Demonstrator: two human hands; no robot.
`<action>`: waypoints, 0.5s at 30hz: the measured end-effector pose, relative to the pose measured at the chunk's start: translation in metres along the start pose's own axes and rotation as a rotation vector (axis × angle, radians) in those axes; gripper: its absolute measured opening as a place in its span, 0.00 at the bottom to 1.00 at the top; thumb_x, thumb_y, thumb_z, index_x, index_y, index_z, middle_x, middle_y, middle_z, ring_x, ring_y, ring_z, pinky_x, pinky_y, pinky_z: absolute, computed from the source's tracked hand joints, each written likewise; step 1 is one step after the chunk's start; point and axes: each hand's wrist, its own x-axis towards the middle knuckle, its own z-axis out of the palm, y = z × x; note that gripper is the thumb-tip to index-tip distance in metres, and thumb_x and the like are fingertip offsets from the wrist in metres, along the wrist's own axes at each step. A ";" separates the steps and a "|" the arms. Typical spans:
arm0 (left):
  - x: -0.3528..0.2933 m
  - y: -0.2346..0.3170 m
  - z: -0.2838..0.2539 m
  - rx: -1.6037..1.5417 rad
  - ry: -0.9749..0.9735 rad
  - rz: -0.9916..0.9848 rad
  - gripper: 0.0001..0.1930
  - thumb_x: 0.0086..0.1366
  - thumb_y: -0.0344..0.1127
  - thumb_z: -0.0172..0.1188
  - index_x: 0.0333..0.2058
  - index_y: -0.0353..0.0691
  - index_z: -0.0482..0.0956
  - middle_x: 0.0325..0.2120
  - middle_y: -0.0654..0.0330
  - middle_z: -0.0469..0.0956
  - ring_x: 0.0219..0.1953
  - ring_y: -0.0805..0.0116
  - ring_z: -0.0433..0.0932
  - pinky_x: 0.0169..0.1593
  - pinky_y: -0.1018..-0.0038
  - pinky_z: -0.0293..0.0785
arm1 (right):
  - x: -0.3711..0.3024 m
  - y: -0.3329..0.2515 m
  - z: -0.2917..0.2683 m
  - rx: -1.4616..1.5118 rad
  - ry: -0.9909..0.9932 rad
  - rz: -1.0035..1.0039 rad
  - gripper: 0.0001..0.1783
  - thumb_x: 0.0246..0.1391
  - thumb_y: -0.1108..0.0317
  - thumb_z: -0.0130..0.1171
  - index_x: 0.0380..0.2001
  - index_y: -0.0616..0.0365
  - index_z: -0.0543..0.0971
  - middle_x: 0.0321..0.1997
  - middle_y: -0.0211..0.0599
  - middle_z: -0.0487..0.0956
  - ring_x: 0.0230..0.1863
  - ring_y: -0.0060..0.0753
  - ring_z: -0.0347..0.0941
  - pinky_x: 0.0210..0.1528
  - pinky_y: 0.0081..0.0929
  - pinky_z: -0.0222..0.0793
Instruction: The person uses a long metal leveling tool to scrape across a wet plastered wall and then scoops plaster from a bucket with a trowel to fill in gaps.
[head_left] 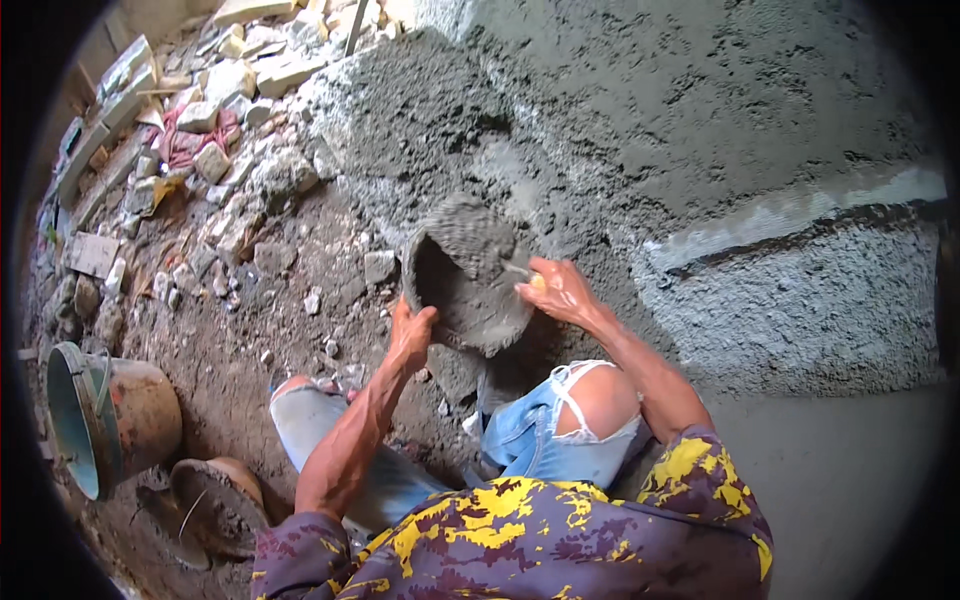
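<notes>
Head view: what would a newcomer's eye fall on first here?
Probably the grey-caked bowl near the centre, held at its lower left by the left grip, while the right grip has what looks like a yellow handle at its right. Next come the ripped jeans just below, then the pale rubble at upper left and the bucket at lower left.

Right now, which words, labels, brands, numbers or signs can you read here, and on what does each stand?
None can be read. The mortar-coated basin in the left hand, the bucket and the shirt show no legible lettering; the shirt's yellow patches are just pattern. Any marks on the rubble are too small to tell.
</notes>
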 end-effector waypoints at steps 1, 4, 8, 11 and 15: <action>0.002 0.000 -0.007 0.011 -0.016 -0.052 0.22 0.48 0.26 0.52 0.45 0.40 0.68 0.30 0.65 0.71 0.28 0.73 0.69 0.32 0.75 0.70 | 0.014 -0.019 -0.012 -0.004 0.016 -0.011 0.18 0.47 0.55 0.59 0.32 0.60 0.74 0.19 0.47 0.75 0.22 0.48 0.74 0.27 0.38 0.69; -0.004 0.018 0.002 0.013 -0.052 -0.094 0.22 0.49 0.26 0.52 0.46 0.41 0.67 0.31 0.64 0.71 0.30 0.71 0.71 0.34 0.73 0.73 | 0.048 -0.075 -0.036 -0.012 0.069 -0.279 0.15 0.50 0.56 0.57 0.27 0.58 0.73 0.16 0.45 0.74 0.18 0.42 0.73 0.21 0.36 0.69; 0.008 0.004 -0.001 -0.042 -0.055 -0.154 0.18 0.51 0.29 0.55 0.44 0.38 0.68 0.31 0.64 0.72 0.31 0.71 0.72 0.34 0.73 0.73 | 0.099 -0.151 -0.021 0.357 -0.253 -0.667 0.19 0.52 0.55 0.55 0.26 0.64 0.72 0.14 0.40 0.71 0.14 0.33 0.68 0.18 0.32 0.69; 0.024 -0.025 -0.019 0.171 -0.054 -0.214 0.18 0.52 0.31 0.55 0.43 0.36 0.69 0.33 0.62 0.71 0.33 0.71 0.72 0.37 0.74 0.73 | 0.110 -0.193 -0.028 0.605 -0.627 -0.849 0.19 0.50 0.54 0.47 0.23 0.62 0.68 0.19 0.38 0.72 0.20 0.33 0.70 0.20 0.36 0.63; 0.029 -0.030 -0.016 0.048 0.036 -0.146 0.24 0.49 0.23 0.55 0.47 0.37 0.66 0.36 0.63 0.71 0.31 0.74 0.71 0.35 0.77 0.70 | 0.157 -0.116 0.008 0.556 -0.461 -0.930 0.17 0.51 0.57 0.56 0.41 0.56 0.76 0.35 0.39 0.77 0.34 0.33 0.75 0.35 0.27 0.74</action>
